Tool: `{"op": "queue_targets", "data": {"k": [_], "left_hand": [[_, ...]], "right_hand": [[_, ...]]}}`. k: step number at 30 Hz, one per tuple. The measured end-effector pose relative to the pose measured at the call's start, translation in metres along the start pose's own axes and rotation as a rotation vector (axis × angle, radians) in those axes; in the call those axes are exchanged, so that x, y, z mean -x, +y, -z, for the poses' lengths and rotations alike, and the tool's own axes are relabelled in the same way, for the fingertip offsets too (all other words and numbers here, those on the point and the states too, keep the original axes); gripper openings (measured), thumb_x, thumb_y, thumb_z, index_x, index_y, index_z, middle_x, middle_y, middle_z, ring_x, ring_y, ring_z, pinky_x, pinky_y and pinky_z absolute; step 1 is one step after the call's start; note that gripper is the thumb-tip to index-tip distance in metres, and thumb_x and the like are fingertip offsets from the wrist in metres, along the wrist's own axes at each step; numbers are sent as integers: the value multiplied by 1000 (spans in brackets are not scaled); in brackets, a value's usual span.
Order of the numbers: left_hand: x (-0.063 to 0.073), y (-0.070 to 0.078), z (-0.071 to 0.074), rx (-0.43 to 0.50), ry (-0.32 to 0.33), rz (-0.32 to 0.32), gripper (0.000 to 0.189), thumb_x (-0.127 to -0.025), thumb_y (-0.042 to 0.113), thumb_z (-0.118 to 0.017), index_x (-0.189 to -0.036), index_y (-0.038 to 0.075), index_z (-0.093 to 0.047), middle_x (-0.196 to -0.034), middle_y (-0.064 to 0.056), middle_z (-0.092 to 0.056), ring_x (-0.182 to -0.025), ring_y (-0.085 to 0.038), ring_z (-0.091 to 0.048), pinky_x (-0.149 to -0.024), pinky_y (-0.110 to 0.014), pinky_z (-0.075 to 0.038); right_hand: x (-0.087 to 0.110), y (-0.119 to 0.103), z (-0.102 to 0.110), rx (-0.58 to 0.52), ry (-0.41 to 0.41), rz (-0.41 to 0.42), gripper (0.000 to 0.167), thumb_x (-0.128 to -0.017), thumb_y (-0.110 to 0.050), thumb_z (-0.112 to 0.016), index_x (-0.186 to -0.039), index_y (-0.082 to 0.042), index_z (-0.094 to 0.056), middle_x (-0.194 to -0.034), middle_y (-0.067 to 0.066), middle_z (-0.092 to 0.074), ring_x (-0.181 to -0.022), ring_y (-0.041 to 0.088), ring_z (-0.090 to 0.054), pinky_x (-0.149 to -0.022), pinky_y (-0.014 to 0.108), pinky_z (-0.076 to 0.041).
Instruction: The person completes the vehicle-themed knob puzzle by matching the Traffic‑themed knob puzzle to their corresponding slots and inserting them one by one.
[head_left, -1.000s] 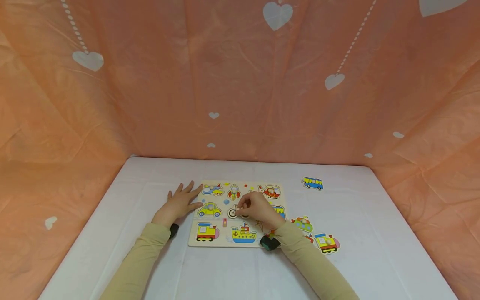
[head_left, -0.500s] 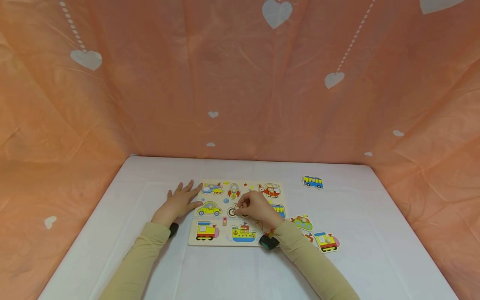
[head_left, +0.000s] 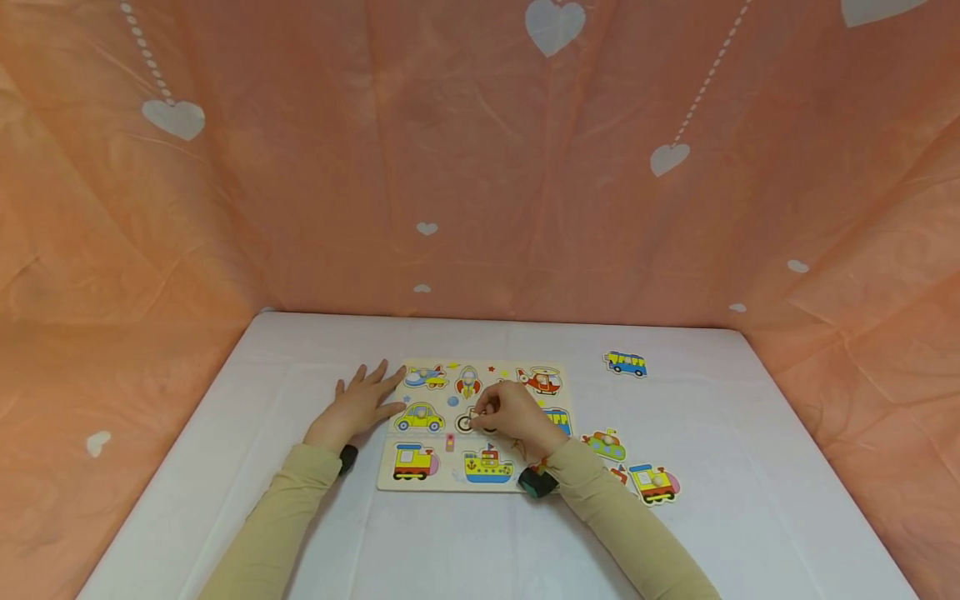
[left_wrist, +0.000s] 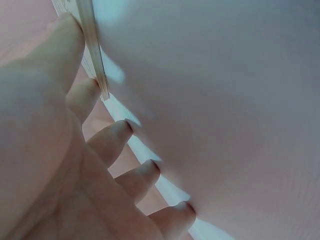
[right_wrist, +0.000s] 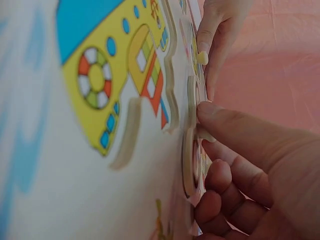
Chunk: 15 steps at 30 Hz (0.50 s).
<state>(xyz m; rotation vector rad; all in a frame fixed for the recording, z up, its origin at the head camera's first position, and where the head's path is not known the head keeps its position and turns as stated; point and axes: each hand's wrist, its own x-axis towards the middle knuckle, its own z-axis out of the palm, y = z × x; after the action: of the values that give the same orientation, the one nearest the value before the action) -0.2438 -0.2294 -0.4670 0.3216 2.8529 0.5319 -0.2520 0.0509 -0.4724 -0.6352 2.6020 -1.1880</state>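
A wooden puzzle board (head_left: 384, 482) printed with vehicles lies on the white table. My right hand (head_left: 521, 417) pinches the small knob of a bike puzzle piece (head_left: 464, 424) at the board's middle. In the right wrist view the thick edge of the bike piece (right_wrist: 188, 165) stands up from the board, thumb on its knob, other fingers curled. My left hand (head_left: 354, 412) is spread at the board's left edge. In the left wrist view its thumb and forefinger touch that edge, the other fingertips reach the table. Close by sits the yellow car piece (head_left: 420, 417).
Right of the board lie loose pieces: a blue bus (head_left: 626, 364), a green submarine (head_left: 606, 446) and a train (head_left: 655, 485). Another piece is partly hidden by the right sleeve. The board's boat recess (head_left: 488, 468) shows its printed picture. An orange curtain (head_left: 480, 208) surrounds the table.
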Motion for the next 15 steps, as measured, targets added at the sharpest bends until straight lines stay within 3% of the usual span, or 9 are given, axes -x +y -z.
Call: {"op": "queue_targets", "data": {"k": [15], "left_hand": [[0,0,0,8,-4,4,70,-93,42,-59,-151,16,-29,-156,-22,-16,-138,-53,-5,-103,-72,-3]], "right_hand": [[-2,-4,2,38,-10,-11,14,-76,-19,-82,-72,-15,-69,-60,-4,-53,-57,9,-45,-52,21,-35]]}}
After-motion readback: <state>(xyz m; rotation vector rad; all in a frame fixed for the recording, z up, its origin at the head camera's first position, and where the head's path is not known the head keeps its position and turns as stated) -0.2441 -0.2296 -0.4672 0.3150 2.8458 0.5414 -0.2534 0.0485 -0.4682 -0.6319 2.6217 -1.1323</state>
